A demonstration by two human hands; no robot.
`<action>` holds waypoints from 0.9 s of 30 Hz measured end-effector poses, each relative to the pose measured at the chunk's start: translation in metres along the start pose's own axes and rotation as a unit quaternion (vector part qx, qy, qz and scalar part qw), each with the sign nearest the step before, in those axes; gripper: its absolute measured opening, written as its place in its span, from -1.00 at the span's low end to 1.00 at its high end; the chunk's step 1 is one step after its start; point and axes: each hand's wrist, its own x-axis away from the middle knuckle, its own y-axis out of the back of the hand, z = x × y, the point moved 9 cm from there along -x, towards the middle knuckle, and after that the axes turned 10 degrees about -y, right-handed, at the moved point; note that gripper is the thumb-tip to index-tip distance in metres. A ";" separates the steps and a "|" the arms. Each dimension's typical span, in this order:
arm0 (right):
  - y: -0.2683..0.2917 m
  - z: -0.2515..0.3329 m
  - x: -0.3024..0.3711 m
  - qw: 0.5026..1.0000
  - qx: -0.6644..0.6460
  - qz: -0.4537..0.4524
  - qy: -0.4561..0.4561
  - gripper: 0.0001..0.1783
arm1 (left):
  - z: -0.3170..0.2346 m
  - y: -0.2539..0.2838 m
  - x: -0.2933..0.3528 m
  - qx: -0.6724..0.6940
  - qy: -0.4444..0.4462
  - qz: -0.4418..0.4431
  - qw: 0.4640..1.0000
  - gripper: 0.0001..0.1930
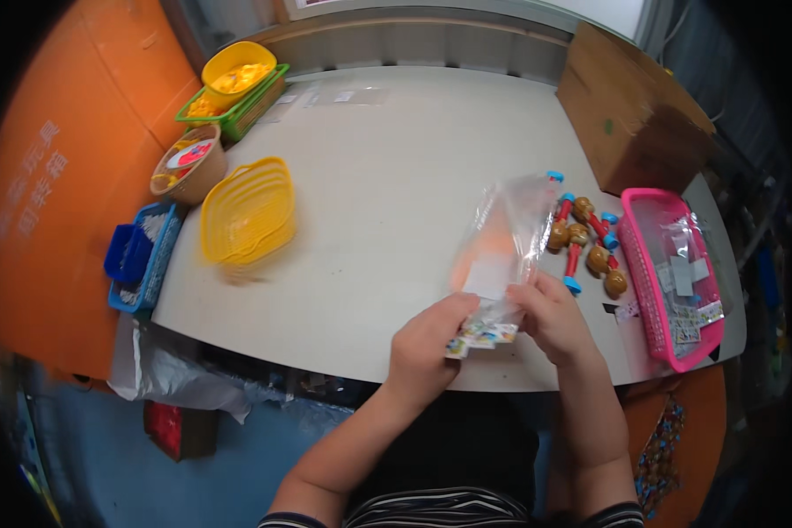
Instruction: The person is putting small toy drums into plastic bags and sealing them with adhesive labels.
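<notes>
The left hand (427, 341) and right hand (556, 319) pinch a clear bag (517, 216) between them, printed cards (484, 338) at its near end; just beyond the right hand lie toys (577, 234), right of it a pink basket (648, 295); left of the left hand, a yellow basket (248, 211)

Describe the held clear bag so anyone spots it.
Start at the broad, pale table. Near its front edge, right of centre, the left hand and right hand hold a clear, creased plastic bag. Unlike the flat clear packets at the table's back left, it is in both hands.
</notes>
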 end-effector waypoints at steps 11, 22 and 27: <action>-0.076 0.027 -0.018 0.814 0.511 -0.007 0.276 0.27 | 0.161 0.074 -0.003 0.176 0.362 0.203 0.892 -0.78; -0.115 -0.042 -0.105 0.683 0.697 -0.077 0.205 0.12 | 0.211 0.117 -0.047 -0.218 0.238 0.133 0.937 -0.56; -0.121 -0.044 -0.101 0.689 0.676 -0.107 0.238 0.00 | 0.199 0.180 -0.030 -0.489 0.136 0.124 0.852 -0.56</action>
